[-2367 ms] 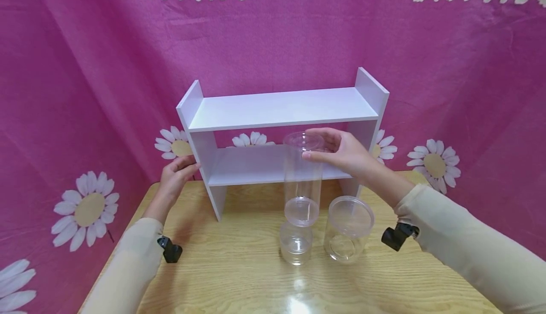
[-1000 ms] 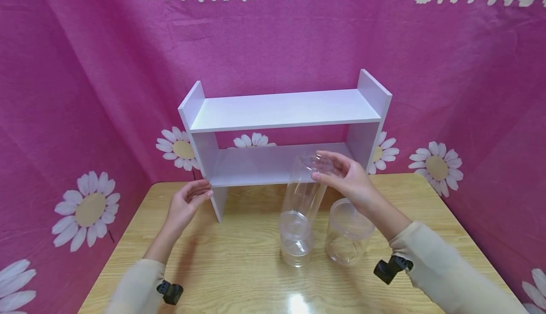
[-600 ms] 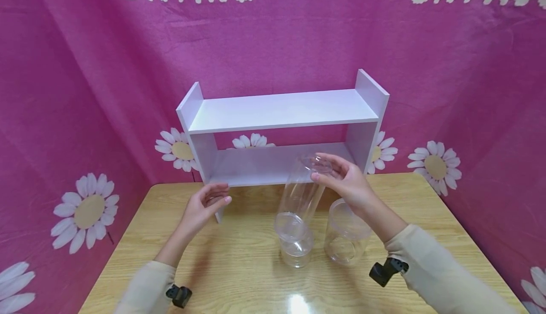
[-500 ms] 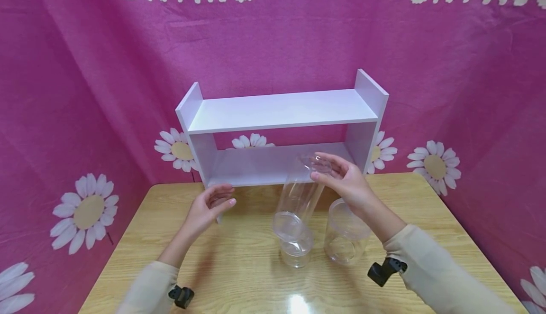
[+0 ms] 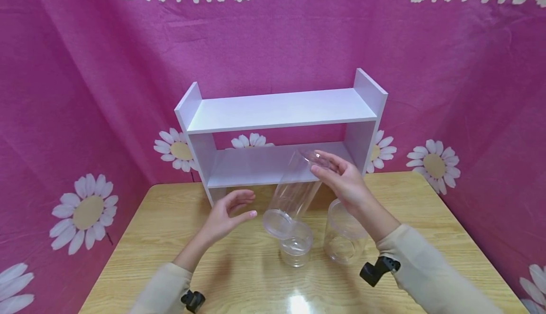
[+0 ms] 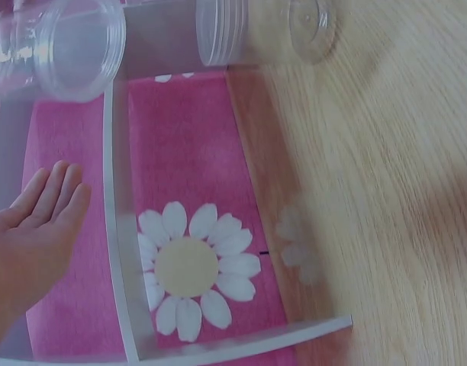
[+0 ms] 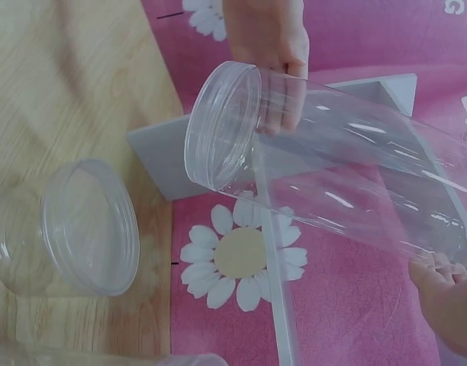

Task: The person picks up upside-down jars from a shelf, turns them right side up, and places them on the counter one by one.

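Observation:
My right hand (image 5: 347,186) grips a tall clear plastic jar (image 5: 296,193) by its upper end, fingers and thumb spread around it. The jar hangs tilted over the table, its ridged lid (image 5: 277,225) down and to the left. My left hand (image 5: 223,217) is apart from it on the left, thumb and fingers parted, nothing between them. In the right wrist view, the left fingers (image 7: 275,107) overlap the jar close to its lid. Below the jar, a small clear jar (image 5: 295,257) stands upright on the table, its lid overlapped by the tall jar's.
A wider clear lidded jar (image 5: 343,245) stands to the right of the small one. Behind them is a white two-tier shelf (image 5: 281,110) on the wooden table (image 5: 243,281). A pink curtain (image 5: 277,34) with daisies hangs around the back and sides.
The tall jar went from upright to tilted, its lid end swinging left. My left hand left the shelf's side panel and came right, toward that lid. The standing jars stayed put.

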A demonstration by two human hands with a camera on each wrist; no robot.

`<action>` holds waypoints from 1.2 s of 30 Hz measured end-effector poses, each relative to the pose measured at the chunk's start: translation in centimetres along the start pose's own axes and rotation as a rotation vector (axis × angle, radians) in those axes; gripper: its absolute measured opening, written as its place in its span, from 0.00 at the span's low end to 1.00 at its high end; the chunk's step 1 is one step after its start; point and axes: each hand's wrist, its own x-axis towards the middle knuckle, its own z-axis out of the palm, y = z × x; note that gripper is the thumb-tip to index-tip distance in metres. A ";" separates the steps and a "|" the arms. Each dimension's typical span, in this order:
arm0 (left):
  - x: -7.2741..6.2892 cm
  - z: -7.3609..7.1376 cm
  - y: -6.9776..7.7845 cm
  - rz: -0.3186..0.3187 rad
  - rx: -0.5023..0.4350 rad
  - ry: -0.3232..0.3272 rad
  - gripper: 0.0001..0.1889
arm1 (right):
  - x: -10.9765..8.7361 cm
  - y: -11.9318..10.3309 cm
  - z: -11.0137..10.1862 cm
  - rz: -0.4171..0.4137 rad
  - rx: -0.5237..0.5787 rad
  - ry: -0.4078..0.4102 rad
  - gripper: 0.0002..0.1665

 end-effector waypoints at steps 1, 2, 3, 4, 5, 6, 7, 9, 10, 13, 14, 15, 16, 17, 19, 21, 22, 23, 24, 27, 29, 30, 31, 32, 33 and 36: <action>0.0 0.2 0.0 0.005 -0.002 -0.008 0.25 | 0.0 0.0 0.0 -0.002 0.018 -0.005 0.35; 0.0 0.4 0.0 0.012 -0.002 -0.017 0.25 | 0.0 0.0 0.1 -0.003 0.035 -0.006 0.36; 0.0 0.6 0.0 0.019 -0.003 -0.027 0.26 | -0.1 0.1 0.1 -0.006 0.053 -0.009 0.36; 0.0 0.8 0.1 0.024 -0.007 -0.039 0.26 | -0.1 0.1 0.2 -0.008 0.066 -0.009 0.36; 0.0 1.0 0.1 0.027 -0.014 -0.053 0.27 | -0.1 0.1 0.2 -0.011 0.076 -0.011 0.36; 0.0 1.2 0.1 0.029 -0.021 -0.067 0.27 | -0.2 0.1 0.2 -0.013 0.086 -0.012 0.36; 0.0 1.5 0.1 0.027 -0.027 -0.080 0.27 | -0.2 0.1 0.2 -0.016 0.098 -0.014 0.36; 0.0 1.9 0.2 0.016 -0.042 -0.103 0.29 | -0.3 0.1 0.2 -0.014 0.120 -0.014 0.36; 0.0 2.1 0.2 0.008 -0.047 -0.110 0.29 | -0.3 0.1 0.1 -0.011 0.131 -0.014 0.36; 0.0 2.6 0.3 -0.020 -0.043 -0.117 0.31 | -0.2 0.2 0.1 0.003 0.165 -0.008 0.37; 0.0 2.7 0.3 -0.029 -0.038 -0.119 0.32 | -0.1 0.2 0.1 0.010 0.170 -0.003 0.36; 0.0 2.9 0.4 -0.038 -0.037 -0.121 0.33 | -0.1 0.2 0.1 0.017 0.178 0.001 0.37; 0.0 3.0 0.4 -0.045 -0.031 -0.124 0.34 | -0.1 0.2 0.1 0.024 0.185 0.004 0.37; -0.1 3.1 0.4 -0.050 -0.025 -0.128 0.34 | 0.0 0.3 0.1 0.031 0.187 0.008 0.37; -0.2 3.3 0.3 -0.057 -0.025 -0.138 0.35 | 0.0 0.3 0.1 0.045 0.189 0.014 0.37; -0.3 3.4 0.2 -0.050 -0.031 -0.150 0.34 | -0.1 0.3 0.1 0.056 0.188 0.019 0.38; -0.3 3.5 0.2 -0.044 -0.034 -0.153 0.34 | -0.1 0.3 0.1 0.059 0.183 0.022 0.37; -0.4 3.5 0.2 -0.038 -0.040 -0.155 0.33 | -0.2 0.4 0.1 0.061 0.181 0.023 0.37; -0.4 3.6 0.2 -0.033 -0.045 -0.156 0.33 | -0.2 0.4 0.0 0.063 0.182 0.023 0.37; -0.5 3.6 0.1 -0.026 -0.055 -0.139 0.31 | -0.2 0.7 -0.2 0.059 0.187 0.011 0.38; -0.5 3.6 0.0 -0.030 -0.049 -0.126 0.31 | -0.2 0.9 -0.3 0.054 0.188 -0.004 0.38; -0.5 3.6 -0.1 -0.031 -0.041 -0.120 0.31 | -0.3 1.0 -0.4 0.048 0.186 -0.015 0.38; -0.5 3.6 -0.1 -0.031 -0.027 -0.114 0.32 | -0.3 1.1 -0.5 0.041 0.179 -0.026 0.39; -0.6 3.5 -0.2 -0.032 -0.014 -0.110 0.32 | -0.3 1.2 -0.6 0.037 0.169 -0.034 0.39; -0.6 3.5 -0.2 -0.033 -0.001 -0.106 0.33 | -0.4 1.2 -0.7 0.031 0.154 -0.040 0.38; -0.6 3.2 -0.2 -0.032 0.031 -0.094 0.34 | -0.4 1.4 -0.8 0.006 0.063 -0.031 0.37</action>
